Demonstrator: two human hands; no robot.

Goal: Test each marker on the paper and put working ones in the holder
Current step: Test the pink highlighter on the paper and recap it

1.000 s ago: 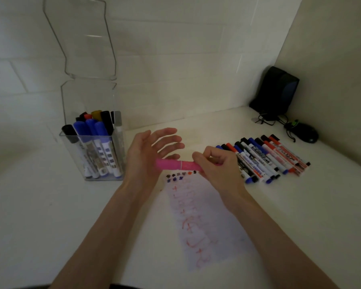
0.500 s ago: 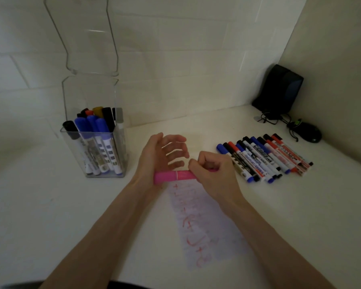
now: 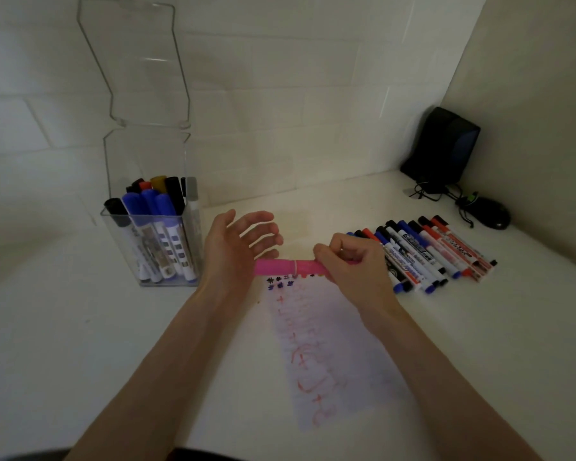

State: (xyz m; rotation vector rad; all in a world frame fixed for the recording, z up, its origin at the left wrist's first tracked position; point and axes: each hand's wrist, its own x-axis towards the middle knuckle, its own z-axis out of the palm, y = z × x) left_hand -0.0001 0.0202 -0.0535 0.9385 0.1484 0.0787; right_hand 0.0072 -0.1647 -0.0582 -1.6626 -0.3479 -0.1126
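Roughly halfway: holder [image 3: 153,247] at desk's left holds about ten markers, a dozen-odd wait in the row [image 3: 423,254] right. Right hand [image 3: 353,264] grips pink marker [image 3: 290,267] over paper [image 3: 330,347]; left hand [image 3: 236,251] splayed, palm on its cap end.

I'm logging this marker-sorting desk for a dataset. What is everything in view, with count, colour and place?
Holder: one, clear, lid open, left, on the desk.
Markers in holder: about ten, mostly blue and black, standing upright.
Loose markers: about ten, blue, black, red, in a row on the right.
Pink marker: one, above the paper's top edge.
Paper: one, white, scribbled, centre.
Speaker: one, black, far right corner.
Mouse: one, black, beside the speaker.
Left hand: fingers spread, at the marker's left end.
Right hand: gripping the marker.
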